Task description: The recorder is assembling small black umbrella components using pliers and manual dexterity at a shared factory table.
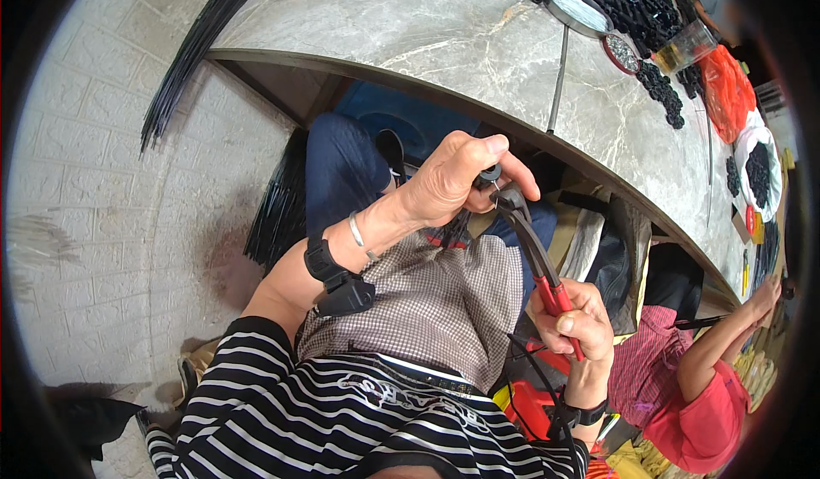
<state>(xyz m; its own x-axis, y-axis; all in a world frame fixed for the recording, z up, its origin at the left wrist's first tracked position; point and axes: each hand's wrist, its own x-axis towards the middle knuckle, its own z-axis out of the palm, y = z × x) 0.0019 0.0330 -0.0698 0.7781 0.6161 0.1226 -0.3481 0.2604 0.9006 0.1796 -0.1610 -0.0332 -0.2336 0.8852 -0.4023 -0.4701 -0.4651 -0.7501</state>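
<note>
My left hand [448, 176] is raised over my lap, its fingers closed round a small black cylindrical part [489, 174]. The far end of that part is hidden by the fingers. In my right hand [582, 321] is a pair of pliers [531, 242] with red handles and dark jaws. Those jaws are at the black part, close to my left fingertips; whether they grip it I cannot tell. A checked apron [410, 295] covers my lap below both hands.
Ahead stands a grey marble-patterned table [444, 26] with a curved-looking edge. On it are a round dish [579, 11], a thin rod [559, 78], and heaps of black parts [623, 1]. Long black strands [201, 48] overhang its left end. A co-worker in red [696, 402] sits at right.
</note>
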